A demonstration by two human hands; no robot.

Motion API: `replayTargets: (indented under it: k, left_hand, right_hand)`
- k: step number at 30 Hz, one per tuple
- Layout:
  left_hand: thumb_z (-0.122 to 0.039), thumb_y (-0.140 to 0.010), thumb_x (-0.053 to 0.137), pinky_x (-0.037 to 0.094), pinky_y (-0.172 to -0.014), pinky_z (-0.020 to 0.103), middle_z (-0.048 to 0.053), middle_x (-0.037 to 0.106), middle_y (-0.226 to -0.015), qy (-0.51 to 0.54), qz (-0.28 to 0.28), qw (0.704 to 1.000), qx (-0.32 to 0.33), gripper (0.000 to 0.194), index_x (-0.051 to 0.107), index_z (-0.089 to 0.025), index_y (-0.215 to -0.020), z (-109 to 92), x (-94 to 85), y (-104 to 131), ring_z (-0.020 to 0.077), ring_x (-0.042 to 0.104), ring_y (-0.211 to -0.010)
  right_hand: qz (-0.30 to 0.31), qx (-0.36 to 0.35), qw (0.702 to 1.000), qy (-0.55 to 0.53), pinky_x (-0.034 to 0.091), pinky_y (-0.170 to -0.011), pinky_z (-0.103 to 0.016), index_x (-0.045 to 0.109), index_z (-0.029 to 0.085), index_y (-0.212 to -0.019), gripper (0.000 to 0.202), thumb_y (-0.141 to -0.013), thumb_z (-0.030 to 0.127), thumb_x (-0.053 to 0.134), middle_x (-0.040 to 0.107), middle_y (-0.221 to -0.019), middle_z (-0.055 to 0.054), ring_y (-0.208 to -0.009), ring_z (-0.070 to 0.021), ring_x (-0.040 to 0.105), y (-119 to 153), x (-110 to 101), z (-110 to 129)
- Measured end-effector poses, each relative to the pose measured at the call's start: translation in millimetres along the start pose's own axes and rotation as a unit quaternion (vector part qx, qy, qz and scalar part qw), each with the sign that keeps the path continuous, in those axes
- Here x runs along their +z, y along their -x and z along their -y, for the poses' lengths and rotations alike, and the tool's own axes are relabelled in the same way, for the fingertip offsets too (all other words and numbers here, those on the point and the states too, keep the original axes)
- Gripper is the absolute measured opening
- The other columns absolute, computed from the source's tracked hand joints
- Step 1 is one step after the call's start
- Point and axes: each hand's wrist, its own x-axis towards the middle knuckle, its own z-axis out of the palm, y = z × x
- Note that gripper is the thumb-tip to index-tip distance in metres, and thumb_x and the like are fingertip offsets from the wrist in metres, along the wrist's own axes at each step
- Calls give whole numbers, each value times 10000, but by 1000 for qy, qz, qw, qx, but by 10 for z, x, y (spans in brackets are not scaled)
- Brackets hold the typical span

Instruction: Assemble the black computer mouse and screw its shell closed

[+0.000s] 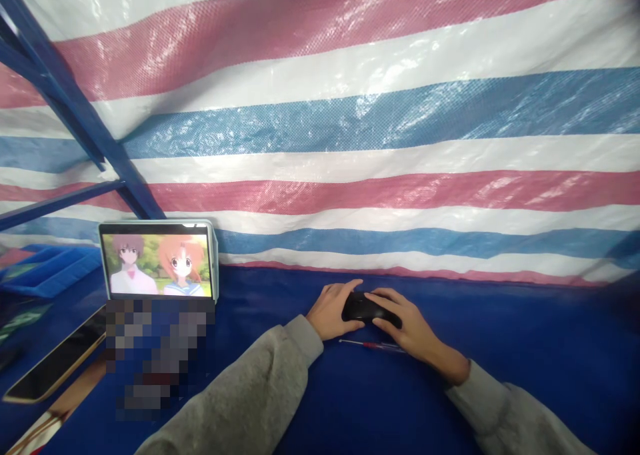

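Observation:
A black computer mouse is held low over or on the blue table surface, lying crosswise between my two hands. My left hand grips its left end, thumb on the near side and fingers on the far side. Around the right end, my right hand is closed with fingers over the top and thumb at the near edge. Just on the near side of the mouse lies a thin screwdriver with a metal shaft and a red and clear handle, its right end partly hidden by my right hand.
A tablet in a pale case stands at the left, showing a cartoon. Nearby lie a dark phone-like slab and a blue tray. A pixelated patch hides part of the table. Striped plastic sheeting and a blue metal frame rise behind.

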Motion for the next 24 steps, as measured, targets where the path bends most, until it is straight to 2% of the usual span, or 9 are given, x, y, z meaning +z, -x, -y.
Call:
replayTargets:
  k: [24]
  left_hand:
    - [-346, -682, 788, 357, -1015, 472, 71, 563, -1180, 8, 4, 1000, 1, 893, 293, -289, -1424, 24, 17, -6, 290, 500, -1145]
  right_hand:
    - [17, 14, 1000, -18, 463, -954, -436, 602, 232, -1254, 437, -876, 440, 536, 584, -1220, -116, -1099, -259, 570, -7, -1, 0]
